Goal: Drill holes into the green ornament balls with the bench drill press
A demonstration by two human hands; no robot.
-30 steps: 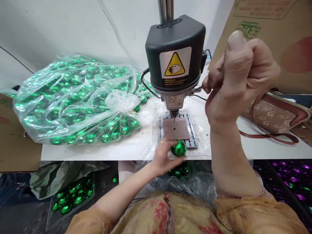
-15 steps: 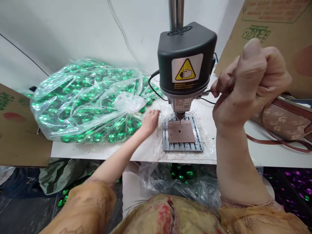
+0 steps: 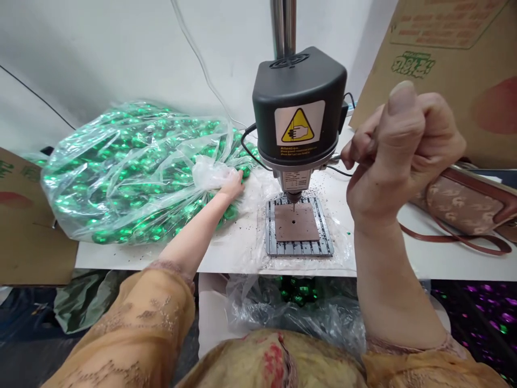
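My left hand (image 3: 232, 184) reaches to the gathered neck of a clear plastic bag (image 3: 208, 171) full of shiny green faceted balls (image 3: 133, 188). Its fingertips are beside a green ball (image 3: 244, 172) at the bag's mouth; whether they grip it is hidden. On the right, my right hand (image 3: 404, 151) is a raised fist closed around the drill press lever (image 3: 334, 159), which mostly disappears inside it. The black drill press head (image 3: 301, 81) hangs over a brown square pad (image 3: 297, 223) with a dark hole, lying on the slotted metal base (image 3: 299, 249).
More green balls (image 3: 299, 290) lie in clear plastic at my lap. Cardboard boxes (image 3: 452, 64) flank the white table (image 3: 133, 257). A patterned purse (image 3: 464, 199) with a brown strap rests at right. Purple balls (image 3: 488, 307) sit below the right edge. Dark shavings speckle the table around the base.
My left hand let go of the green ball below the table edge, then moved up and left to the bag's neck. My right hand stays on the lever.
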